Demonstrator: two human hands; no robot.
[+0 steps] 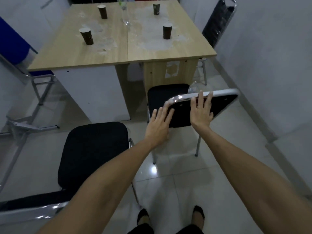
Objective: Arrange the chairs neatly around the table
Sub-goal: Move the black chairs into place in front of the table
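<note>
Head view, looking down past both bare forearms. The left hand [159, 123] lies flat, fingers spread and extended, against the near left corner of the black backrest of the chair [202, 108] directly ahead; the right hand [201, 111] is likewise open, its palm on the back panel and its fingertips reaching the chromed top rail — neither hand is curled around the frame. This chair faces the table [121, 41], its black seat partly under the near right edge and its chrome legs on the pale tiled floor [177, 179]. A second black chair [92, 154] stands to the left and nearer the camera, well clear of the table edge, its backrest at lower left. A blue chair [15, 48] sits at the table's left side; another black chair [217, 24] stands at the far right corner. The wooden tabletop, made of two panels side by side, carries four dark paper cups [87, 36] set roughly in a square and a clear bottle [124, 12] near the centre seam — its contents cannot be made out. Pale smudges mark the surface. The person's two feet show at the bottom edge
</note>
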